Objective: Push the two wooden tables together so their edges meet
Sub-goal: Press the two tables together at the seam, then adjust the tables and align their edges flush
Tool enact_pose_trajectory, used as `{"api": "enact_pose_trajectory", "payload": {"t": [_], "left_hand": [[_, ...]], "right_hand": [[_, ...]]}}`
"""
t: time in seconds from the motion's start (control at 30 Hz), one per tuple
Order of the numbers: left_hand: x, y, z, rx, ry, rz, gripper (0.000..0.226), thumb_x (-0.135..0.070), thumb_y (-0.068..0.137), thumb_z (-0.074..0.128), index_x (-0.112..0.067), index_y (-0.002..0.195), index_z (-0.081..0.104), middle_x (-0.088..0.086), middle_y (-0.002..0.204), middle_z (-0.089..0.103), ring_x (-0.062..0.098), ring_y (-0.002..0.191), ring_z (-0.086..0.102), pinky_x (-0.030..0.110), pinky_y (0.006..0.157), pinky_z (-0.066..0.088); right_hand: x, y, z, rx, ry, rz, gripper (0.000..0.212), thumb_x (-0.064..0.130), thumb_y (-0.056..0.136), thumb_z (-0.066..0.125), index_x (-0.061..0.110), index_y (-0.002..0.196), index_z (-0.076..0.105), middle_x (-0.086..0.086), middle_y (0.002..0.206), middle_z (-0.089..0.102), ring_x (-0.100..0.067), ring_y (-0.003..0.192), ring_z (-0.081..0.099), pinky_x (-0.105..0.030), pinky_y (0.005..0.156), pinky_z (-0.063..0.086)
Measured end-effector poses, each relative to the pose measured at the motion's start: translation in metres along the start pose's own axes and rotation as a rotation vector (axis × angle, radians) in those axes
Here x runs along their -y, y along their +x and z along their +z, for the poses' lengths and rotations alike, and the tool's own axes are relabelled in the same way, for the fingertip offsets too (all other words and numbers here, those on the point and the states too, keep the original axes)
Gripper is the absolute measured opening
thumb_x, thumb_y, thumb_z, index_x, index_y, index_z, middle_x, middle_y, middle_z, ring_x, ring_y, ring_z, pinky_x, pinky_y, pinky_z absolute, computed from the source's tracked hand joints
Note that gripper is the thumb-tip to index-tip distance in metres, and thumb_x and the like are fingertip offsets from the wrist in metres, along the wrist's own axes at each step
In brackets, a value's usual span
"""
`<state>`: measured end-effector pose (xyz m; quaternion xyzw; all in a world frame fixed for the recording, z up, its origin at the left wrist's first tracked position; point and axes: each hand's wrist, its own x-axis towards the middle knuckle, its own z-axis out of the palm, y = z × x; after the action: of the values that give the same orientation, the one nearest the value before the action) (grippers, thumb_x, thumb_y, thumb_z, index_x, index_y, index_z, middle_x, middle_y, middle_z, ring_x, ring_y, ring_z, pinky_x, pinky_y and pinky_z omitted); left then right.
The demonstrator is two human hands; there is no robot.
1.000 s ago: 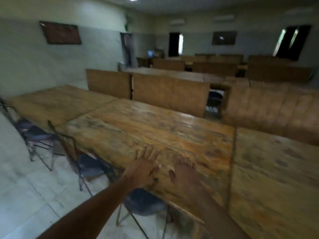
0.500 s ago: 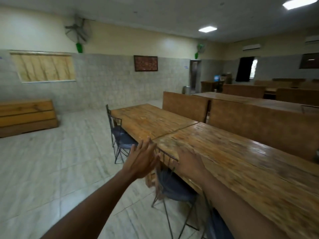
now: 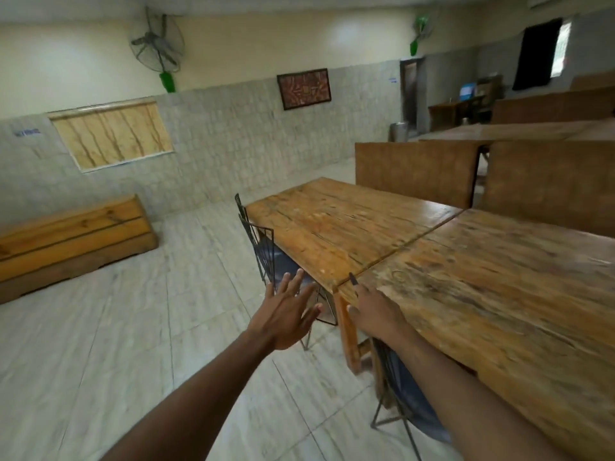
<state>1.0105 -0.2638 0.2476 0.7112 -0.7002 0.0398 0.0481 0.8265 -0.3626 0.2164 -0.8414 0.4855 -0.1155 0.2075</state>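
Two worn wooden tables stand end to end. The far table (image 3: 336, 224) and the near table (image 3: 492, 294) meet along a thin seam that runs from the front edge to the back. My right hand (image 3: 374, 309) rests over the front corner of the near table, right at the seam, fingers bent over the edge. My left hand (image 3: 288, 311) hovers in the air left of that corner, fingers spread, holding nothing. It is in front of a wire chair (image 3: 266, 251) tucked under the far table.
Another wire chair (image 3: 399, 410) sits under the near table below my right arm. A low wooden bench (image 3: 73, 241) lies along the tiled wall at left. More wooden tables and panels (image 3: 416, 169) stand behind. Open tiled floor (image 3: 133, 344) spreads to the left.
My view has swung left and moved along the row toward the seam between the tables. My right hand now sits at the near table's corner; my left hand stays off the wood.
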Motion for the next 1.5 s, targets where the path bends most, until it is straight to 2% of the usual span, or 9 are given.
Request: {"api": "enact_pose_trajectory", "payload": {"t": [0.2, 0.33, 0.47, 0.57, 0.7, 0.77, 0.87, 1.1, 1.5], "left_hand": [[0.064, 0.115, 0.036, 0.071, -0.005, 0.061, 0.069, -0.064, 0.098, 0.018, -0.026, 0.156, 0.019, 0.011, 0.168, 0.005, 0.034, 0.154, 0.003, 0.062, 0.12, 0.01], [0.096, 0.199, 0.07, 0.094, -0.076, 0.072, 0.068, -0.056, 0.102, 0.022, -0.02, 0.158, 0.007, 0.011, 0.168, 0.008, 0.035, 0.154, 0.005, 0.064, 0.12, 0.013], [0.125, 0.291, 0.123, 0.152, -0.067, 0.19, 0.068, -0.053, 0.103, 0.02, -0.017, 0.159, 0.004, 0.012, 0.169, 0.006, 0.036, 0.154, 0.004, 0.063, 0.12, 0.01], [0.145, 0.366, 0.171, 0.218, -0.077, 0.29, 0.066, -0.05, 0.104, 0.019, -0.016, 0.159, 0.005, 0.012, 0.169, 0.004, 0.037, 0.154, 0.003, 0.062, 0.119, 0.007], [0.158, 0.456, 0.25, 0.351, -0.108, 0.447, 0.062, -0.044, 0.105, 0.021, -0.014, 0.158, 0.009, 0.013, 0.169, 0.003, 0.038, 0.154, -0.001, 0.063, 0.119, 0.003], [0.16, 0.495, 0.294, 0.436, -0.112, 0.547, 0.059, -0.037, 0.106, 0.023, -0.012, 0.158, 0.012, 0.012, 0.169, 0.003, 0.039, 0.154, -0.004, 0.064, 0.118, 0.001], [0.163, 0.527, 0.334, 0.468, -0.088, 0.668, 0.057, -0.031, 0.107, 0.023, -0.014, 0.159, 0.009, 0.009, 0.169, -0.003, 0.036, 0.153, -0.012, 0.066, 0.119, -0.002], [0.176, 0.551, 0.393, 0.324, -0.124, 0.796, 0.059, -0.041, 0.106, 0.014, -0.022, 0.159, -0.005, 0.0, 0.168, -0.013, 0.031, 0.152, -0.02, 0.07, 0.116, -0.006], [0.168, 0.565, 0.407, 0.257, -0.193, 0.829, 0.059, -0.044, 0.105, 0.016, -0.024, 0.159, 0.005, -0.003, 0.17, -0.002, 0.03, 0.154, -0.012, 0.071, 0.116, -0.004]], "right_hand": [[-0.002, 0.132, 0.037, 0.021, 0.1, 0.06, 0.057, 0.035, 0.102, 0.048, 0.011, 0.151, 0.032, -0.015, 0.144, 0.051, -0.034, 0.126, 0.055, -0.04, 0.093, 0.051], [-0.008, 0.21, 0.066, 0.017, 0.156, 0.13, 0.061, 0.032, 0.101, 0.052, 0.01, 0.154, 0.031, -0.013, 0.146, 0.049, -0.03, 0.125, 0.055, -0.039, 0.095, 0.052], [-0.028, 0.284, 0.116, 0.013, 0.15, 0.21, 0.055, 0.03, 0.103, 0.047, 0.006, 0.15, 0.034, -0.013, 0.148, 0.047, -0.03, 0.125, 0.055, -0.039, 0.096, 0.051], [-0.045, 0.337, 0.161, 0.015, 0.174, 0.282, 0.061, 0.027, 0.104, 0.043, 0.006, 0.157, 0.021, -0.014, 0.158, 0.036, -0.032, 0.127, 0.054, -0.037, 0.094, 0.049], [-0.072, 0.394, 0.211, -0.126, 0.224, 0.475, 0.062, 0.024, 0.103, 0.044, 0.013, 0.159, 0.021, -0.011, 0.161, 0.033, -0.03, 0.14, 0.042, -0.034, 0.102, 0.044], [-0.091, 0.423, 0.23, -0.196, 0.234, 0.631, 0.061, 0.024, 0.103, 0.043, 0.011, 0.159, 0.021, -0.013, 0.165, 0.026, -0.03, 0.151, 0.026, -0.037, 0.12, 0.028], [-0.12, 0.447, 0.237, -0.286, 0.116, 0.719, 0.057, 0.025, 0.106, 0.031, 0.01, 0.16, 0.019, -0.009, 0.169, 0.016, -0.024, 0.158, 0.007, -0.036, 0.127, 0.008], [-0.153, 0.476, 0.244, -0.381, -0.1, 0.803, 0.056, 0.032, 0.106, 0.026, 0.012, 0.159, 0.025, -0.008, 0.168, 0.021, -0.027, 0.157, 0.009, -0.045, 0.128, 0.008], [-0.153, 0.48, 0.249, -0.382, -0.187, 0.805, 0.057, 0.032, 0.105, 0.024, 0.01, 0.158, 0.024, -0.008, 0.169, 0.02, -0.029, 0.157, 0.008, -0.049, 0.127, 0.009]]}}
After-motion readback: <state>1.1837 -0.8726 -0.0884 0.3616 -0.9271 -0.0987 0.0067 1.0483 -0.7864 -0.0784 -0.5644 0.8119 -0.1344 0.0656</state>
